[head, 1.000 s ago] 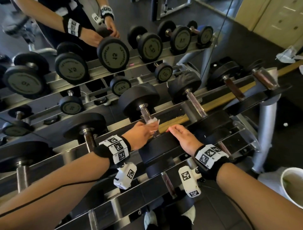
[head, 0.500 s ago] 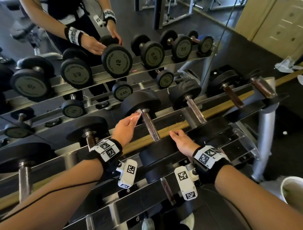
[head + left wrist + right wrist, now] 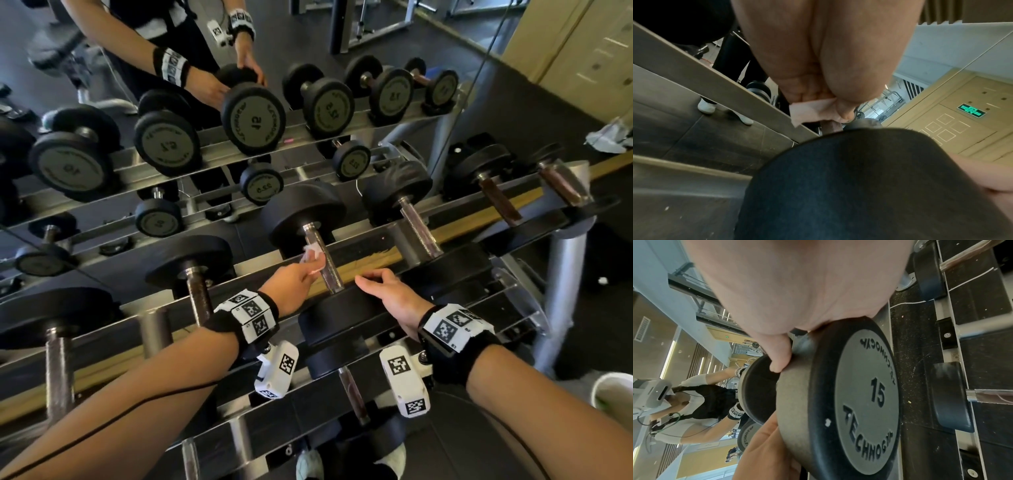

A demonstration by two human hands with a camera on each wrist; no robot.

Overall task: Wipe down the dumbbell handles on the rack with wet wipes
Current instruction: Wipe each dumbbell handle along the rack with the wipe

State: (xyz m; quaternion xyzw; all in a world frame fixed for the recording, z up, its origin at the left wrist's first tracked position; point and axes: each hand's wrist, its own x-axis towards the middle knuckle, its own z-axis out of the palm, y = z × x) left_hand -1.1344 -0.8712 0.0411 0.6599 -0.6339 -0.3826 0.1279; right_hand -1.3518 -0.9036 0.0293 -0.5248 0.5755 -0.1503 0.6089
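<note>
On the rack's upper tier [image 3: 370,260] lies a black dumbbell with a steel handle [image 3: 325,263]. My left hand [image 3: 298,279] pinches a white wet wipe [image 3: 312,257] and holds it against the left side of that handle, about midway along. The left wrist view shows the wipe [image 3: 809,112] folded in my fingertips over the handle [image 3: 831,127]. My right hand [image 3: 390,291] lies on the near head [image 3: 339,311], fingers curled over its top edge. In the right wrist view the thumb [image 3: 779,356] hooks behind the head marked 15 [image 3: 865,394].
Neighbouring dumbbells [image 3: 416,222] lie left and right on the same tier, and more on the lower tier [image 3: 352,394]. A mirror behind reflects the rack and a person. A white bin [image 3: 613,390] stands at the bottom right; crumpled white material [image 3: 609,138] lies on the floor.
My left hand slid the wipe from the handle's near end up to the far head, and has now come back to mid-handle. The right hand stayed on the near head.
</note>
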